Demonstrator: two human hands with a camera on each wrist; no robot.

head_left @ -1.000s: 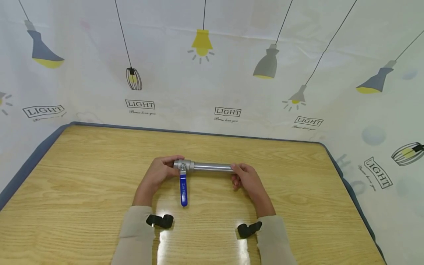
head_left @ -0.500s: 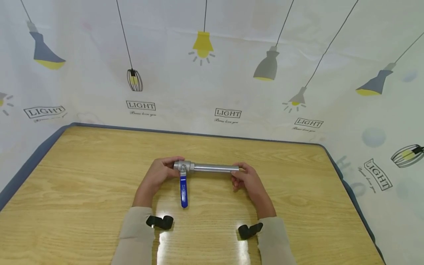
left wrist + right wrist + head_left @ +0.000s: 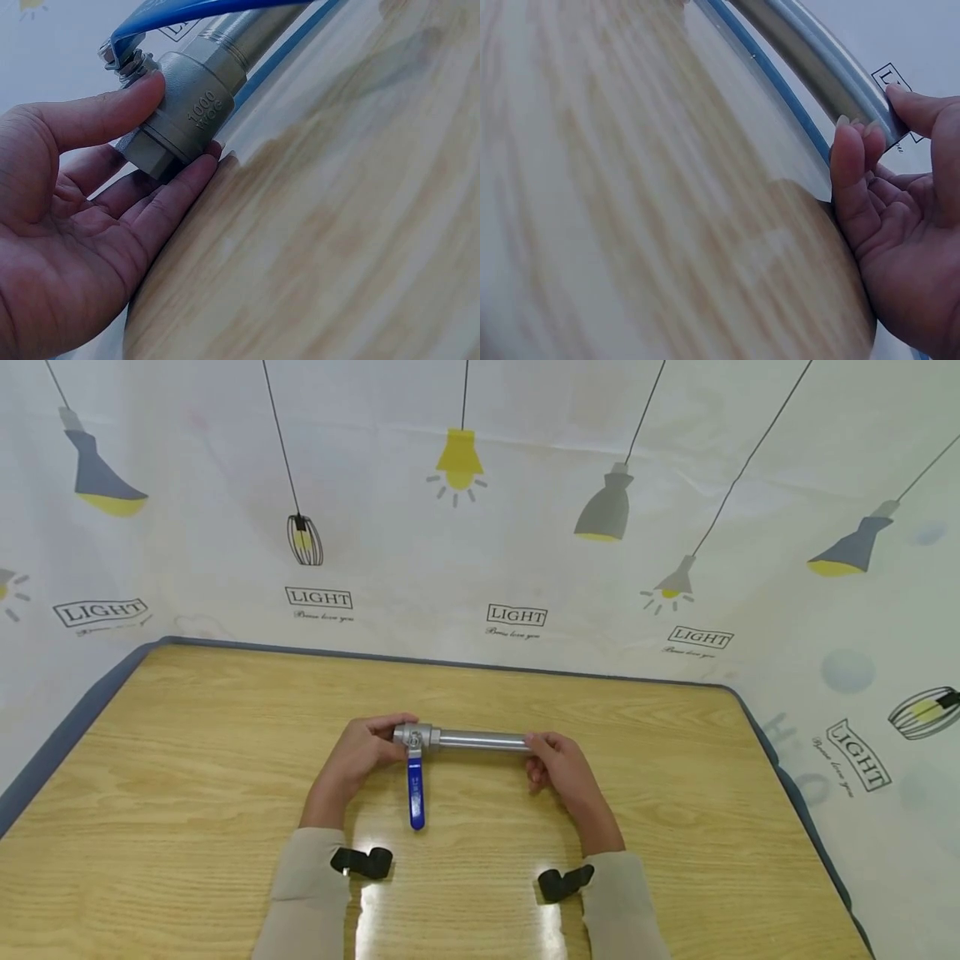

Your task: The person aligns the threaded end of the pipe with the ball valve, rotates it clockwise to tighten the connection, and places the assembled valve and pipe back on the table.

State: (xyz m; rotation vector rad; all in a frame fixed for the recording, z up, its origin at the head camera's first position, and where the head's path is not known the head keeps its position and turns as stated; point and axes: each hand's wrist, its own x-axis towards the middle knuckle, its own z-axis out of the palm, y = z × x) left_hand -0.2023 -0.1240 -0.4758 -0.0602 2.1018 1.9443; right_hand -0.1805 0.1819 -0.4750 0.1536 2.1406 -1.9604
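Observation:
A steel ball valve with a blue lever handle is joined to a straight metal pipe that runs to the right. My left hand grips the valve body at its left end; in the left wrist view the thumb lies along the top and the fingers curl under the hex end. "1000 WOG" stands raised on the body. With thumb and fingers, my right hand pinches the free right end of the pipe. The blue handle points toward the person, square to the pipe.
The wooden table has a dark blue border at its far edge. White sheeting printed with lamps rises at the back and sides. Black wrist cameras sit on both beige sleeves.
The right thumb shifts off the pipe's top, uncovering its end half a second ago, and is now back over it. The left hand and valve stay in place.

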